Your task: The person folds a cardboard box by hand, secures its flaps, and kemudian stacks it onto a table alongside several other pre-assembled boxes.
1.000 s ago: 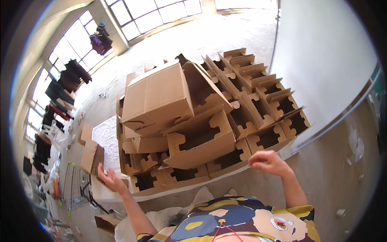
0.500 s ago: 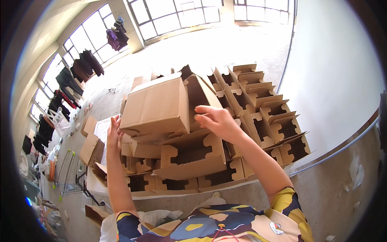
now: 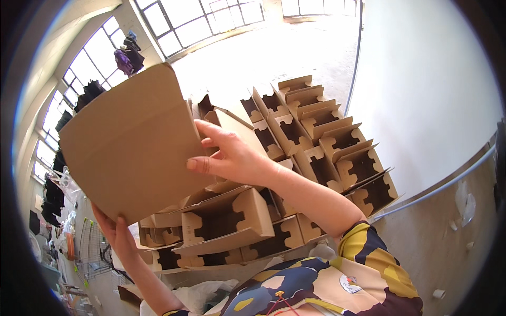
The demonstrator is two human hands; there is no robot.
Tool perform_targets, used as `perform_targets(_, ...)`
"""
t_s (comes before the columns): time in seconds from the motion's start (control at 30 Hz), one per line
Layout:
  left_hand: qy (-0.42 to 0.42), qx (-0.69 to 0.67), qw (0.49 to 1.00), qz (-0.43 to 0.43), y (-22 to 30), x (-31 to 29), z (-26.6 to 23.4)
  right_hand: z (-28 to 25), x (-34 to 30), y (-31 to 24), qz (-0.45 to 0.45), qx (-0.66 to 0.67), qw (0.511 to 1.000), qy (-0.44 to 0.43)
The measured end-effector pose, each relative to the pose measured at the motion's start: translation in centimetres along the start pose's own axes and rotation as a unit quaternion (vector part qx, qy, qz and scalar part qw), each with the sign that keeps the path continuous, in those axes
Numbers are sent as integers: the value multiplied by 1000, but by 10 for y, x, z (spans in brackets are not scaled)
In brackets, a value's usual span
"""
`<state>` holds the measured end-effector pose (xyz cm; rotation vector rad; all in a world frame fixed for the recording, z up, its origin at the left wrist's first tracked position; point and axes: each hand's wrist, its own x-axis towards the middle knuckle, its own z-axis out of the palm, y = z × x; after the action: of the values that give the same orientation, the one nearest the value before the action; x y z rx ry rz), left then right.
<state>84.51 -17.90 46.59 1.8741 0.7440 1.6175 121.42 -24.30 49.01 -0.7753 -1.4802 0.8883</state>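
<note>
A plain brown cardboard box is raised and tilted in front of me, one broad side facing me. My left hand holds it from below, the thumb on the near side of its bottom edge and the other fingers partly hidden. My right hand is at the box's right edge, thumb across the near face and fingers along the edge. Beneath stands an open cardboard carton with notched inner flaps, on top of other cartons. Another carton with raised flaps is partly hidden behind my right hand.
Rows of open cartons extend to the right and back. A white wall rises at the right, with a pale pipe along its foot. At left are a wire rack and hanging dark clothes. White plastic lies near my body.
The box has moved left and up and turned, so a broad side now faces me. Both hands have moved left with it. My right hand has come onto its edge. The view has shifted.
</note>
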Motion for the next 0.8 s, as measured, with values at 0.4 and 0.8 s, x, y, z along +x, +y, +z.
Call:
perform_targets(0.4,18,57,996,-69,108,-75,248,-220,-88,-12,41,-17,999,-17)
perform_targets(0.8,-124,74,975,-171,80,-129,415,-334,-217,25,227,-50,968,90)
